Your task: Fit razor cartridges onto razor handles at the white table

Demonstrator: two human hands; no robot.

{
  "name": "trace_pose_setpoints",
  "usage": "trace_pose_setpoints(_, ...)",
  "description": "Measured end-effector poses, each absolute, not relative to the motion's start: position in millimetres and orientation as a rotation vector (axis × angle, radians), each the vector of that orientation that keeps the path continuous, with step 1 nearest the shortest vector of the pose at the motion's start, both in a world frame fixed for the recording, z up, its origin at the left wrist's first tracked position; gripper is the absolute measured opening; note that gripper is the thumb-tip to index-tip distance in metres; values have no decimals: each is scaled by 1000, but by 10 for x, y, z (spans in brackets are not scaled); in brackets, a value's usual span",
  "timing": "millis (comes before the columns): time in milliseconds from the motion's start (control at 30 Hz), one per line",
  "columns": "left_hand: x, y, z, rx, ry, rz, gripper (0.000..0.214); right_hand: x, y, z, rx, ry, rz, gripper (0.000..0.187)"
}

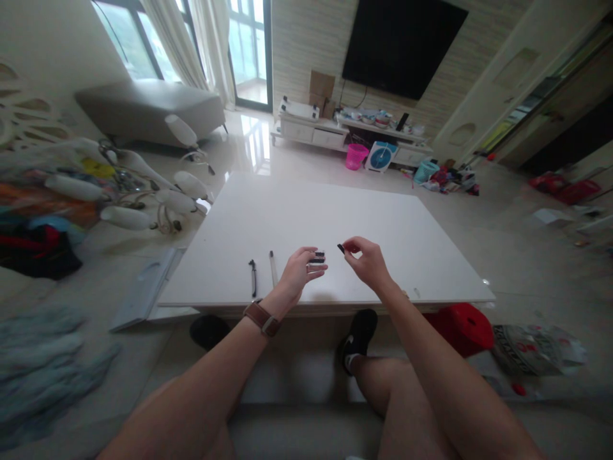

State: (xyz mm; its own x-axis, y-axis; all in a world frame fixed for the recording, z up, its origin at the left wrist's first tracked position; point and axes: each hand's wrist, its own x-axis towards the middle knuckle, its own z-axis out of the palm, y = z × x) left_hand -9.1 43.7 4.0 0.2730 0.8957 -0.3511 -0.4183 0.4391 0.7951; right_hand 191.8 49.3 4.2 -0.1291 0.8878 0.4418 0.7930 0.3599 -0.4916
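Note:
My left hand (302,271) is raised over the near edge of a white table (373,217), its fingers pinched on a small black object (317,258). A brown watch strap sits on that wrist. My right hand (366,260) hovers just to the right of it, thumb and forefinger pinched on a tiny dark piece (341,248). The two hands are a few centimetres apart and do not touch. On the table left of my left hand lie a black pen-like tool (253,277) and a pale thin stick (272,268).
A red stool (460,327) stands under the table's right corner beside a printed plastic bag (536,348). A chandelier with white lamp shades (143,191) lies on the floor at left. A TV cabinet, a pink bucket (355,156) and a small fan stand at the far wall.

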Motion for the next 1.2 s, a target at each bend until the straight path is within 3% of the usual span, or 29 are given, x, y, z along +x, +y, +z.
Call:
trace_pose_setpoints(233,-67,417,1,609,859,952,28,1629,197,193,-1052,-2234,150,15)
trace_pose_setpoints(700,-39,414,-48,625,824,937,32,1538,223,105,-1048,-2392,200,18)
trace_pose_setpoints(867,-54,399,-48,665,814,931,37,1568,196,156,-1136,-2218,221,25)
trace_pose_setpoints(1200,-49,389,-32,688,818,945,42,1587,224,142,-1179,-2144,229,20)
